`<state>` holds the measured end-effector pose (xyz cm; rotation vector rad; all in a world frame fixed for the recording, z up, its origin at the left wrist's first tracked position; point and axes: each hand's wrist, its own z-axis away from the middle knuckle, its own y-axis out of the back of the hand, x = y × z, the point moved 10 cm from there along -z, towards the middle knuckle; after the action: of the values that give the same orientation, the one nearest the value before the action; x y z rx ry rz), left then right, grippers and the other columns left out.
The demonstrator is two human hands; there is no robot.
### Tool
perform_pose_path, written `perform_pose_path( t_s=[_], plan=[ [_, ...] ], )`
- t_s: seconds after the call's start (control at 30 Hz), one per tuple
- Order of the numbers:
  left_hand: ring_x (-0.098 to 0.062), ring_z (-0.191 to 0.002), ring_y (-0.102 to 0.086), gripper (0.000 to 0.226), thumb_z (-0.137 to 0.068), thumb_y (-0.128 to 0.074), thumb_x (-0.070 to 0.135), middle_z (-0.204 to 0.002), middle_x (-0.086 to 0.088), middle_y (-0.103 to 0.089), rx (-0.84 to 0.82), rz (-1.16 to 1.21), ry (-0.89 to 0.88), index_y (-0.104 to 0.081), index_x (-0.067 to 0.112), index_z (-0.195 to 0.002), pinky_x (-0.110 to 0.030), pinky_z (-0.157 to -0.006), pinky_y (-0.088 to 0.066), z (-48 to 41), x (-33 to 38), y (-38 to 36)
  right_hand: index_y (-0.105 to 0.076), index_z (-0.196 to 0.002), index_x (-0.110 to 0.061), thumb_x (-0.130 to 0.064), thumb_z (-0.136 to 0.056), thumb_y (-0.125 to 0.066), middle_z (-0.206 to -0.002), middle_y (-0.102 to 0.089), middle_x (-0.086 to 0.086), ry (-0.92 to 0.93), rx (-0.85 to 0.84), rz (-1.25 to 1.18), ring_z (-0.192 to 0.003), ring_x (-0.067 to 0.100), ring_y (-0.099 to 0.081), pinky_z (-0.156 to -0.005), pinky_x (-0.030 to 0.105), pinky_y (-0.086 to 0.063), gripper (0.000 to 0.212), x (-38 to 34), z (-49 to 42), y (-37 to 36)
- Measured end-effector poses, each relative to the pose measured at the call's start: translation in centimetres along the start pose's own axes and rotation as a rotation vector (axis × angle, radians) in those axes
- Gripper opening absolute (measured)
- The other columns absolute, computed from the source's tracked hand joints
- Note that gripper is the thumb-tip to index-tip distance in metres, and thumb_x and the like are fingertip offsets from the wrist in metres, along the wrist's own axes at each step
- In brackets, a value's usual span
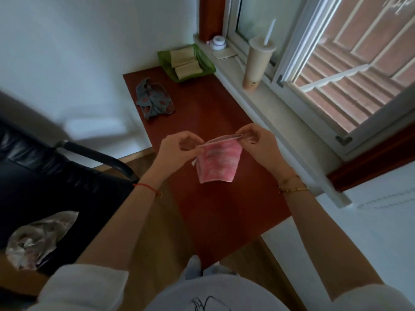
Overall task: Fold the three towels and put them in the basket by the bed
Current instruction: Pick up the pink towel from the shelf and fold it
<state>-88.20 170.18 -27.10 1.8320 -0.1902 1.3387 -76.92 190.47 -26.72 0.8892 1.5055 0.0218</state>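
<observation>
A pink towel [218, 162] hangs doubled over above the red-brown table [202, 113]. My left hand [179, 147] pinches its upper left corner and my right hand [258, 140] pinches its upper right corner, stretching the top edge between them. A grey towel with red spots [153, 99] lies crumpled on the far left part of the table. A green basket [207, 66] sits at the table's far end by the window sill, with a folded beige towel [185, 61] inside it.
A tall drink cup with a straw [258, 63] and a small white jar [219, 42] stand on the window sill. A black chair [56, 176] with a crumpled plastic bag [38, 239] is on the left. The bed's white surface [370, 221] lies to the right.
</observation>
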Motion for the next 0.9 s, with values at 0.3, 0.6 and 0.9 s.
perform_pose_path(
  t_s=[0.3,0.6,0.9],
  plan=[
    [-0.015,-0.088,-0.074,0.023,-0.078,-0.081,0.021,-0.094,0.000,-0.076,-0.264,0.011,-0.201,-0.073,0.015,-0.100,-0.033,-0.086,-0.059,1.9,6.3,1.2,-0.066,-0.090,-0.011,0.000,-0.082,-0.069,-0.089,-0.071,0.003,0.040,-0.121,-0.033,-0.084,0.016,-0.070,-0.082,0.023,-0.055,0.014,-4.9,5.9,3.3],
    [-0.010,-0.088,-0.073,0.024,-0.077,-0.082,0.025,-0.092,0.005,-0.076,-0.432,-0.018,-0.141,-0.073,0.020,-0.099,-0.025,-0.086,-0.056,2.0,4.3,-1.3,-0.068,-0.093,-0.016,-0.014,-0.085,-0.073,-0.092,-0.073,0.001,-0.071,-0.281,-0.039,-0.086,0.017,-0.071,-0.084,0.028,-0.056,0.010,-2.1,7.8,2.1],
    [-0.010,-0.079,-0.070,0.018,-0.076,-0.079,0.015,-0.084,0.007,-0.074,-0.198,-0.145,0.044,-0.072,0.021,-0.091,-0.033,-0.080,-0.059,-0.5,-4.5,-7.0,-0.068,-0.087,-0.009,-0.006,-0.082,-0.067,-0.085,-0.067,0.000,-0.288,-0.149,0.233,-0.077,0.014,-0.061,-0.068,0.020,-0.047,0.006,8.0,4.8,-2.0]
  ],
)
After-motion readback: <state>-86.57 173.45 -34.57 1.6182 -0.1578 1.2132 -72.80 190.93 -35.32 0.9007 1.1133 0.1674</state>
